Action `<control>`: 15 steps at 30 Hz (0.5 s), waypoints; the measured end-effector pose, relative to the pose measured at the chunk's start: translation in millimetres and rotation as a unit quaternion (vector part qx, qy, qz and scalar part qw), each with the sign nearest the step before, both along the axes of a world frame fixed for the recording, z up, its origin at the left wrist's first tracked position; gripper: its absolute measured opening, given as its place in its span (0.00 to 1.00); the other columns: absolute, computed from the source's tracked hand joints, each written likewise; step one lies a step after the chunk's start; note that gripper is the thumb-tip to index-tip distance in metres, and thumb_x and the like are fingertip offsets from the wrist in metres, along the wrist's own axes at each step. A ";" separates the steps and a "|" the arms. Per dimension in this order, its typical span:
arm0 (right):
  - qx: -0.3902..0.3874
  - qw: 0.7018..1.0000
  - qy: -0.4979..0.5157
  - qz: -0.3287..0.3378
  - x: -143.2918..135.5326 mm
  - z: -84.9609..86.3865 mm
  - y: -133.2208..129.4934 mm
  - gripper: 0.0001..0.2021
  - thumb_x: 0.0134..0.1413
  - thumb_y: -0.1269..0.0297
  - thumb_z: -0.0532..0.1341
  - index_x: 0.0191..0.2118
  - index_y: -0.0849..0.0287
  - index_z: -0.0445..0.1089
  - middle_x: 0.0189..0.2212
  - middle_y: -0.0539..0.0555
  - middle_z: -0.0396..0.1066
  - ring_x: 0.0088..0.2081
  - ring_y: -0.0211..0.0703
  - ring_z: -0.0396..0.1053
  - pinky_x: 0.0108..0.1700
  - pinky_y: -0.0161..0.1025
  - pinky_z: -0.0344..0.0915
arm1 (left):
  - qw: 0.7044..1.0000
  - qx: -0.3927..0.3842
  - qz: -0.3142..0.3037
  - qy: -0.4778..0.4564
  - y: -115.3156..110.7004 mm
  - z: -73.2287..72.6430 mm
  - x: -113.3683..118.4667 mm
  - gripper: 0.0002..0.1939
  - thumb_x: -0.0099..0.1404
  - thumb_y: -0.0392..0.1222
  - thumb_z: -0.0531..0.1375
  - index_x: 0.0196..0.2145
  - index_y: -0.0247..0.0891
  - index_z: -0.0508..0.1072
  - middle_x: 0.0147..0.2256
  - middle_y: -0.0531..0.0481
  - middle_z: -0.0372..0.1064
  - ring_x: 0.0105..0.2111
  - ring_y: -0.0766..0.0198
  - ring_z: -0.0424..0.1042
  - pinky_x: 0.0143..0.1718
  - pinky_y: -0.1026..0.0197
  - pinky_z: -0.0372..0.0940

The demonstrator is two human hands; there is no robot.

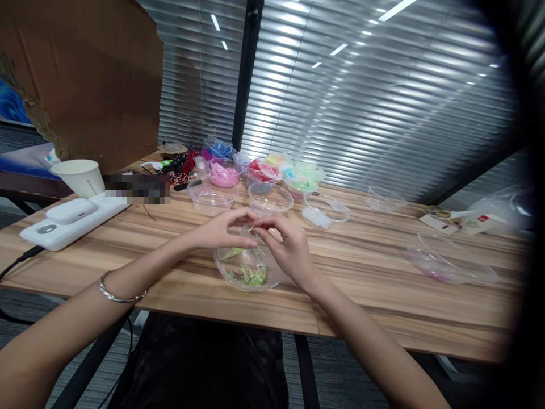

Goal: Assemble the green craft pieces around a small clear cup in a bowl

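Two hands meet mid-frame | left hand (225,230) half curled, grip unclear; right hand (292,250) pinching small translucent greenish piece (248,230) | round clear plastic bowl (273,277) of bright-green bits (254,276) just below | light, steady fingertips advisable

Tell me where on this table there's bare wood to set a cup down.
The broadest bare patch of table lies between the right hand and the pink-tinted clear container. A smaller one lies between the long white device and the left forearm. It is crowded toward the blinds, left of centre, where clear bowls and bright bundles cluster.
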State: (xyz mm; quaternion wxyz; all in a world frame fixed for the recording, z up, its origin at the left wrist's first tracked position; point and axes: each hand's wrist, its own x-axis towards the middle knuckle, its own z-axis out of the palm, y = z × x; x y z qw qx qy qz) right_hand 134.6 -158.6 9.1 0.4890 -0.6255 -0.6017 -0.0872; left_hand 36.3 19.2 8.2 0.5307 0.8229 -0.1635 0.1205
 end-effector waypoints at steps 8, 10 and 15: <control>0.013 1.000 -0.023 0.000 1.3 -3.7 0.7 0.05 0.60 0.72 0.61 0.41 0.58 0.72 0.38 0.49 0.75 0.40 0.35 0.71 0.44 0.34 0.66 | 1.000 0.022 0.004 -0.003 0.2 1.3 -1.2 0.20 0.60 0.44 0.66 0.48 0.38 0.69 0.47 0.46 0.68 0.49 0.60 0.68 0.51 0.57 0.63; 0.012 1.000 -0.025 0.001 1.3 -3.2 0.6 0.05 0.60 0.72 0.61 0.40 0.59 0.72 0.38 0.49 0.75 0.41 0.34 0.71 0.44 0.33 0.66 | 1.000 0.025 0.004 -0.006 0.5 1.4 -0.8 0.20 0.60 0.44 0.66 0.48 0.38 0.69 0.46 0.46 0.68 0.48 0.60 0.68 0.51 0.57 0.63; 0.014 1.000 -0.024 -0.001 0.3 -1.0 -0.5 0.05 0.59 0.73 0.61 0.39 0.59 0.72 0.36 0.49 0.74 0.39 0.33 0.71 0.43 0.33 0.66 | 1.000 0.025 0.005 -0.011 0.1 2.0 -0.6 0.20 0.60 0.44 0.67 0.47 0.37 0.69 0.45 0.46 0.68 0.48 0.61 0.68 0.51 0.58 0.63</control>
